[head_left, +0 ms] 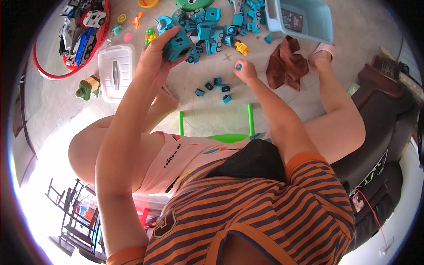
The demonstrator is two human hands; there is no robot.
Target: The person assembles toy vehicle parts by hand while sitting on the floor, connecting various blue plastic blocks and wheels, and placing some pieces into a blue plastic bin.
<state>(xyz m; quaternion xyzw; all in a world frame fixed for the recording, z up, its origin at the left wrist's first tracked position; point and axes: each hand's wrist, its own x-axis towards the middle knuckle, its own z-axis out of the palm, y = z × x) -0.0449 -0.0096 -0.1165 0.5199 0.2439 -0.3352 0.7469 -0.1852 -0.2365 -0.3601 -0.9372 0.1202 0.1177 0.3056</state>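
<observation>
My left hand (152,62) is wrapped round a teal boxy toy vehicle part (179,46), held up off the floor. Lower and to the right, my right hand (248,73) is closed on a small teal toy piece (239,66) that mostly hides in the fingers. Between my feet, several small teal and black blocks (217,81) lie loose on the floor. Beyond the hands spreads a pile of teal toy vehicles and parts (205,33). A yellow toy piece (241,48) lies at the near edge of the pile, just beyond my right hand.
A crumpled brown cloth (287,64) lies right of my right hand, below a light blue bin (324,28). At left stand a white lidded box (117,73), a green toy (88,87) and a red basket (44,73) of toy vehicles. A green stool (227,138) is under me.
</observation>
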